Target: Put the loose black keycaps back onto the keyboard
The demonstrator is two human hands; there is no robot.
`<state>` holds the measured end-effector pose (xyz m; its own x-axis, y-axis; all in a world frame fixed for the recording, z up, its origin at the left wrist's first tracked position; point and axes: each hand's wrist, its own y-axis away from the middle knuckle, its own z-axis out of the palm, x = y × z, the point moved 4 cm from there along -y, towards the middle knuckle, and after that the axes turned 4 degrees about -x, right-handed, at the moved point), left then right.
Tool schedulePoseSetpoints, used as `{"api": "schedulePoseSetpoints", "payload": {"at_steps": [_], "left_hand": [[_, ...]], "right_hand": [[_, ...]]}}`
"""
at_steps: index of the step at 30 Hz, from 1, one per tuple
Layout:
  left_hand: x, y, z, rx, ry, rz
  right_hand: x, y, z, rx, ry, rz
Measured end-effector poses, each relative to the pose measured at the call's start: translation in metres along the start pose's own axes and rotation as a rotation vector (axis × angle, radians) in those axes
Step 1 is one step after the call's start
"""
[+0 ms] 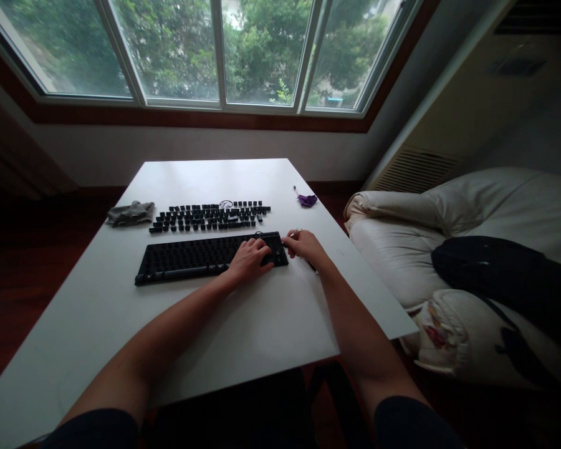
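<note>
A black keyboard, apparently with its keycaps off, lies at a slant on the white table. My left hand rests palm down on its right part, fingers spread. At the keyboard's right end is my right hand, its fingers closed in a pinch. A thin dark stick-like tool pokes out below that hand; its working tip is hidden or too small to make out. Beyond the keyboard, loose black keycaps stand in rows, with a small pale ring-shaped item at their back edge.
A crumpled grey cloth lies at the table's left edge. On the far right are a small purple item and a thin stick with it. A pale sofa bearing a dark bag stands right of the white table.
</note>
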<state>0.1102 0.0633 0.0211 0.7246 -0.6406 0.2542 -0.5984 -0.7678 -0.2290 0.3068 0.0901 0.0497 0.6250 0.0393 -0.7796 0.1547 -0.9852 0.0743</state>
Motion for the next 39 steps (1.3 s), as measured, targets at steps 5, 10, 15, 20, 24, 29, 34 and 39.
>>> {"api": "schedulePoseSetpoints", "payload": {"at_steps": [5, 10, 15, 20, 24, 29, 34, 39], "left_hand": [[0.000, 0.000, 0.000, 0.000, 0.003, -0.001], [0.001, 0.001, -0.002, 0.012, 0.027, -0.031], [0.000, 0.001, -0.003, 0.065, 0.072, -0.079], [-0.004, 0.001, -0.005, 0.096, 0.126, -0.095], [-0.006, 0.001, -0.005, 0.117, 0.164, -0.094], [-0.006, 0.001, -0.005, 0.165, 0.241, -0.086], [-0.006, 0.001, -0.009, 0.173, 0.304, -0.101], [-0.009, 0.001, -0.010, 0.197, 0.488, -0.113]], "right_hand": [[0.002, -0.002, -0.005, 0.020, -0.068, -0.019], [-0.008, 0.002, -0.003, -0.010, 0.024, -0.111], [-0.015, 0.005, -0.001, -0.003, 0.001, -0.161], [-0.017, 0.005, 0.010, -0.026, -0.099, -0.204], [-0.015, 0.003, 0.017, -0.026, -0.152, -0.198], [-0.013, 0.002, 0.016, -0.028, -0.214, -0.180], [-0.008, -0.002, 0.019, -0.040, -0.371, -0.137], [0.001, -0.009, 0.024, -0.056, -0.541, -0.067]]}}
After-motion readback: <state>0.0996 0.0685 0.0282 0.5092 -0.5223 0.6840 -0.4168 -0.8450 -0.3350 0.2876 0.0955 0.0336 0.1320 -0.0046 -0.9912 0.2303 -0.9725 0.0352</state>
